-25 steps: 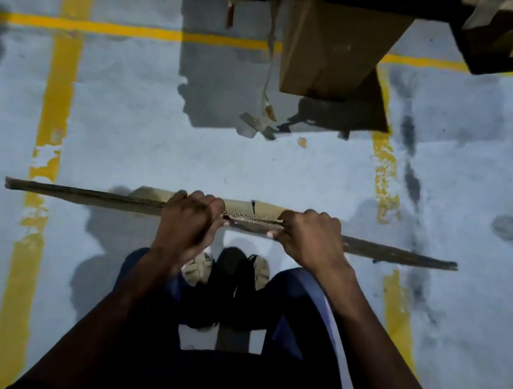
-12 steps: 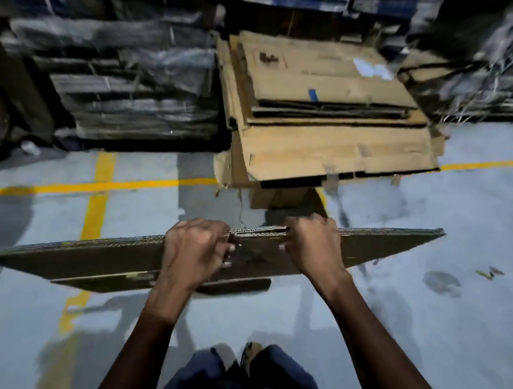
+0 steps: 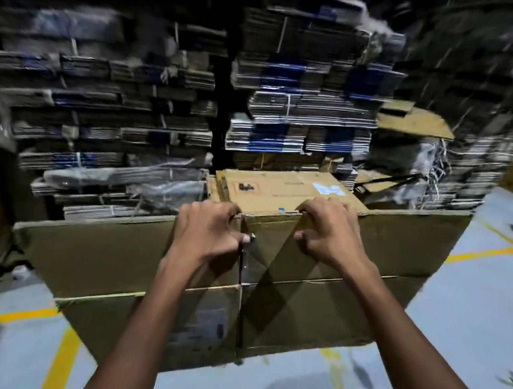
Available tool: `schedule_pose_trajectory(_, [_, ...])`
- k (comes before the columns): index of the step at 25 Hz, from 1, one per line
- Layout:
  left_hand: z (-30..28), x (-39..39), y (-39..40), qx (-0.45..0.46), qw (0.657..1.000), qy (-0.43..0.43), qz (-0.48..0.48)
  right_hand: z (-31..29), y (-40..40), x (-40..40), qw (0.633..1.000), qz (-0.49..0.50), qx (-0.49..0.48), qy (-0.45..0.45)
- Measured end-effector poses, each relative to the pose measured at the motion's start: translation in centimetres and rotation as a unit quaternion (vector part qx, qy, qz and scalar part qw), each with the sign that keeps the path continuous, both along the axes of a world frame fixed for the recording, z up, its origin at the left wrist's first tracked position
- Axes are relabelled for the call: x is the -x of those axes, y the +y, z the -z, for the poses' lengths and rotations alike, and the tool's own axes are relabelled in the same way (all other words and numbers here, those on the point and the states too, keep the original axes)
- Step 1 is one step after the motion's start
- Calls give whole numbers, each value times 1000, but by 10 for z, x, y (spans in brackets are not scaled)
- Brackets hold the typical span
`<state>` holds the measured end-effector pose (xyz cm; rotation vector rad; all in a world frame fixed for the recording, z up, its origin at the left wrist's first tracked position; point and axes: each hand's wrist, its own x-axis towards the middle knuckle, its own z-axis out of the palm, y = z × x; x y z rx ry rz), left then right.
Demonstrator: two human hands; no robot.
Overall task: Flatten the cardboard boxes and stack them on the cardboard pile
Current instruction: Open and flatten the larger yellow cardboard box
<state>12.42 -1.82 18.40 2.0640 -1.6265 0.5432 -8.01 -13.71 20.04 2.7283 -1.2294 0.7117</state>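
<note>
Cardboard, a flattened brown box [image 3: 352,267], now hangs upright in our gripping left hand [image 3: 210,233] and right hand [image 3: 330,230], raised before the brown cardboard pile [image 3: 281,190]; stacking comes next.

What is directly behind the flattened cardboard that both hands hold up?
Behind the flattened cardboard, held by the left hand and right hand, the top sheet of the cardboard pile shows, with bundled cardboard stacks further back. The pile's lower layers and base are covered.
</note>
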Motion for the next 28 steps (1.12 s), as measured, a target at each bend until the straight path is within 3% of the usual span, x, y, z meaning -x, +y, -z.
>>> schedule_pose_trajectory(7, [-39, 51, -81, 105, 993, -53, 18, -41, -75, 57, 995, -19, 37, -94])
schedule_pose_trajectory(13, [-51, 86, -183, 226, 966, -87, -89, -83, -178, 60, 987, -45, 85, -132])
schedule_pose_trajectory(18, [-36, 88, -243, 234, 962, -54, -131, -91, -245, 55, 988, -95, 92, -82])
schedule_pose_trajectory(23, [-29, 72, -302, 244, 957, -58, -146, -93, -306, 41, 980, -115, 136, -85])
schedule_pose_trajectory(28, [-24, 39, -373, 239, 960, -49, -136, -86, -380, 8, 983, -123, 110, -84])
